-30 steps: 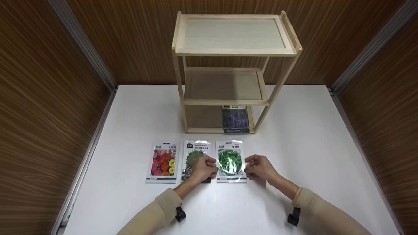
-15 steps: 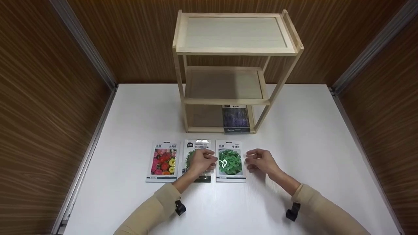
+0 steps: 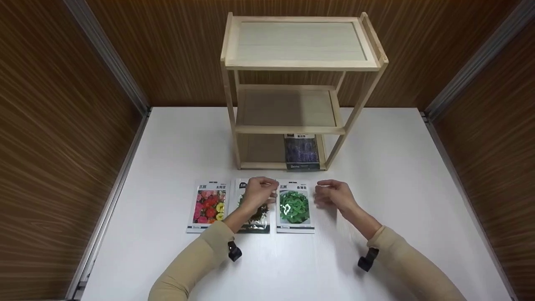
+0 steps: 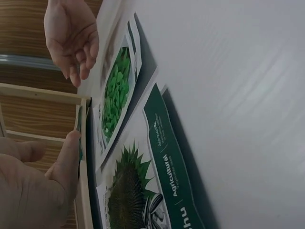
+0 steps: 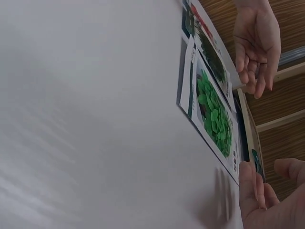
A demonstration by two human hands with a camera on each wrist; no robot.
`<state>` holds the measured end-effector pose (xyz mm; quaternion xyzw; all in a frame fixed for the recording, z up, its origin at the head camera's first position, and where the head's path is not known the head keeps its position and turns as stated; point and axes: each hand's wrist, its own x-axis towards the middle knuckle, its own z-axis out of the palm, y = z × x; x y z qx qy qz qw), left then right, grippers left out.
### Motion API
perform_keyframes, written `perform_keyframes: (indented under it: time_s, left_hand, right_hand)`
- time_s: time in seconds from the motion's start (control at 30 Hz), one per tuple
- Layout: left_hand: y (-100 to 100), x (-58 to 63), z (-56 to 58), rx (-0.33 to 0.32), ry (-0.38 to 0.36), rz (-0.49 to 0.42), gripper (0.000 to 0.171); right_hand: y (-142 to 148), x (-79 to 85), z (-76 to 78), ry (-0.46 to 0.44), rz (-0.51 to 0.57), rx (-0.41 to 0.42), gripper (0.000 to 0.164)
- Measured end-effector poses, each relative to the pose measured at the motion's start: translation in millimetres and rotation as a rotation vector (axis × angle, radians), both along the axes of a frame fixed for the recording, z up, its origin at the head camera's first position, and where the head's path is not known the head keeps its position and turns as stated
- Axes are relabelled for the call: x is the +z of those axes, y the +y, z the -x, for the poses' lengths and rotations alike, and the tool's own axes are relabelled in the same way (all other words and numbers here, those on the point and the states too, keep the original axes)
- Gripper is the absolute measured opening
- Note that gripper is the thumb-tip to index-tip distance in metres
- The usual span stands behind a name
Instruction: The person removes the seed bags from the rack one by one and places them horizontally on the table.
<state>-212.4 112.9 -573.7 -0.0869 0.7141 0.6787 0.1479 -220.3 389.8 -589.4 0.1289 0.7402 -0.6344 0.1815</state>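
Note:
A seed packet with green leaves (image 3: 294,207) lies on the white table between my two hands. My left hand (image 3: 258,195) hovers over the middle packet, covering part of its sunflower picture (image 4: 127,193); its fingers are relaxed and hold nothing. To the right of the leafy packet is my right hand (image 3: 337,195), raised off the table with loosely bent fingers; the right wrist view shows its shadow (image 5: 221,198) below. At the left of the row lies a packet with red and yellow flowers (image 3: 209,207).
A three-tier wooden shelf (image 3: 301,65) stands behind the row of packets. On its bottom tier, at the right, lies a packet with purple flowers (image 3: 301,151), its front edge over the rail. Wood-grain panels (image 3: 184,54) enclose the table at the back and sides.
Both hands have moved away from me, up along the packets, and the right fingers have come off the leafy packet's edge. The packets stay in practically the same places.

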Motion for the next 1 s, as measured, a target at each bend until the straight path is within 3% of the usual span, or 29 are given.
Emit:
perform_keyframes:
  time_s: [0.33,0.7,1.0]
  left_hand:
    - [0.5,-5.7,23.7,0.058,0.0,-0.036,0.028]
    - [9.4,-15.1,36.5,0.052,0.04,0.017,0.027]
    - [17.6,-24.8,48.2,0.057,-0.019,-0.03,0.025]
  right_hand:
    - [-1.0,1.3,16.8,-0.031,0.119,-0.071,0.046]
    - [3.2,-5.7,34.7,-0.074,0.256,-0.148,0.053]
    - [0.6,-9.6,44.1,-0.105,0.248,-0.179,0.051]
